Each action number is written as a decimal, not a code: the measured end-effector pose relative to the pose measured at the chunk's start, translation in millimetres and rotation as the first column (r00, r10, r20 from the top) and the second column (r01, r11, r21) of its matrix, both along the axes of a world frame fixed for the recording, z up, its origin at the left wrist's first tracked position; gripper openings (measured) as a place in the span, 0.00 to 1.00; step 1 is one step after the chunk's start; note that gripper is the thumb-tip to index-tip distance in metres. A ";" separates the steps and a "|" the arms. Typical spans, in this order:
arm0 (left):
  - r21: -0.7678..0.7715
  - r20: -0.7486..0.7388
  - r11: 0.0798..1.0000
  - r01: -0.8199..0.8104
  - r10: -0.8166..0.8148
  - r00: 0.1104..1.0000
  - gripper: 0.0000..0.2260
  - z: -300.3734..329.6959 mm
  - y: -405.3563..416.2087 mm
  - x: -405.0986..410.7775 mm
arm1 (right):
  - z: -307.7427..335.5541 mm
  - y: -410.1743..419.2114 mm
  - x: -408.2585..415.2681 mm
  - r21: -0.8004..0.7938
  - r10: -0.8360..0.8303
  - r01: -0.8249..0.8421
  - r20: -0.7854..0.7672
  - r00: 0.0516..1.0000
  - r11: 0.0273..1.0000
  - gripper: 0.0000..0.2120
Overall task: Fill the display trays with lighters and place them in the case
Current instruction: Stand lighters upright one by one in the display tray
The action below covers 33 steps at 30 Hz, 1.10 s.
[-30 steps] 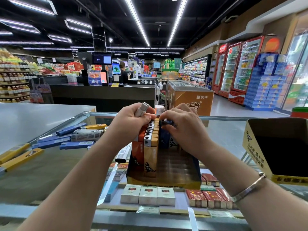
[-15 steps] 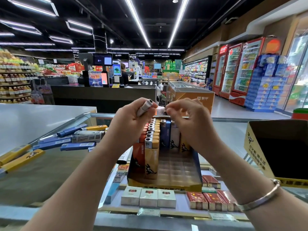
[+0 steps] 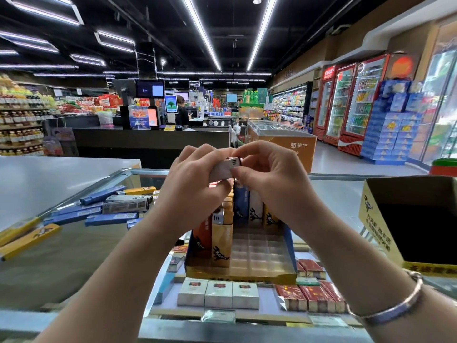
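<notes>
A white lighter (image 3: 224, 168) is held above the display tray (image 3: 267, 275), gripped by my left hand (image 3: 195, 191) and pinched at its metal head by my right hand (image 3: 269, 184). The tray stands on the glass counter, its left columns filled with upright orange and yellow lighters (image 3: 220, 233), with blue, white and yellow ones (image 3: 249, 209) at the back. The tray's front right slots are bare. Several loose blue, yellow and grey lighters (image 3: 111, 209) lie on the glass to the left.
An open yellow cardboard box (image 3: 380, 226) sits at the right. Cigarette packs (image 3: 217, 294) show under the glass counter (image 3: 74, 263). A grey countertop (image 3: 49, 174) lies far left. A checkout desk and fridges stand beyond.
My right hand has risen from the lighters in the tray and come over to the white lighter held by my left hand; both hands now hold it together.
</notes>
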<state>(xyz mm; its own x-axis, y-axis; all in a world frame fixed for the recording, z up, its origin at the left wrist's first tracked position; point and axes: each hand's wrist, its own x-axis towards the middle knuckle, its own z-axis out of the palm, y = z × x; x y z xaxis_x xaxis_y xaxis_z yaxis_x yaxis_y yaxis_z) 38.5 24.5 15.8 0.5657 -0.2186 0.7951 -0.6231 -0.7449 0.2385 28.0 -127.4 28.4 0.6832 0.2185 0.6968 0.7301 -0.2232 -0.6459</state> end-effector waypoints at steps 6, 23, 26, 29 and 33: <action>-0.236 -0.541 0.965 0.118 -0.231 0.808 0.26 0.4 1.4 4.3 | 11.6 -24.2 10.2 0.275 -0.016 0.037 -0.079 0.997 0.961 0.13; -0.274 -0.635 0.951 0.144 -0.292 0.715 0.08 -1.0 2.7 7.0 | -5.0 -26.9 23.6 -0.486 -0.287 0.398 0.288 0.914 0.778 0.08; -0.285 -0.636 0.946 0.152 -0.305 0.709 0.08 -0.4 2.0 6.3 | -8.0 -27.1 27.5 -0.516 -0.260 0.388 0.304 0.916 0.764 0.08; -0.288 -0.646 0.947 0.144 -0.303 0.701 0.08 -0.6 1.3 6.8 | -11.4 -28.8 32.7 -0.518 -0.285 0.422 0.325 0.902 0.744 0.07; -0.282 -0.655 0.951 0.125 -0.286 0.700 0.08 0.2 0.6 7.0 | -13.5 -32.7 38.5 -0.492 -0.288 0.343 0.187 0.939 0.800 0.07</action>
<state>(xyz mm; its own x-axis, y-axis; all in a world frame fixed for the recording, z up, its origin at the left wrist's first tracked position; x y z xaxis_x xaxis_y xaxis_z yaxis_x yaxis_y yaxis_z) 45.5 25.1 16.0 0.9277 -0.2782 0.2487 -0.3614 -0.5031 0.7850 66.4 -160.1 15.0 0.7112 0.3450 0.6125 0.6143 -0.7286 -0.3030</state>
